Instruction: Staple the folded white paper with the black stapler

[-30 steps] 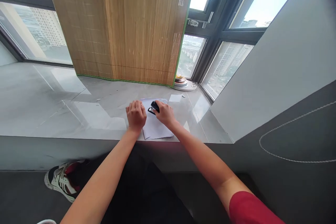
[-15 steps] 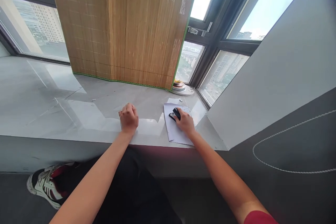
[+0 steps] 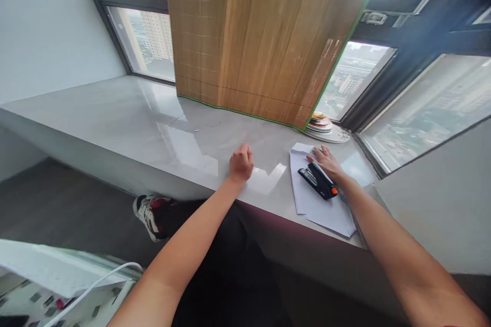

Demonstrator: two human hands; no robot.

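My left hand point(image 3: 241, 163) rests as a closed fist on the glossy windowsill, and nothing shows between its fingers. My right hand point(image 3: 326, 162) lies with fingers stretched out over the upper right part of some white paper sheets point(image 3: 307, 202). A black stapler point(image 3: 318, 180) with an orange tab at one end lies at a slant on the sheets. It sits just below my right hand, close to the thumb. My right wrist and forearm hide part of the paper's right side.
A wooden-slat blind point(image 3: 264, 46) with green edging hangs down to the windowsill point(image 3: 115, 112). Stacked round plates or discs point(image 3: 326, 130) stand in the corner by the window. At lower left, a white cable point(image 3: 95, 283) crosses a light surface holding small items.
My right hand has let go of the stapler, which now lies on the paper, and its fingers have spread beyond it. My left fist stays closed. The view has turned left.
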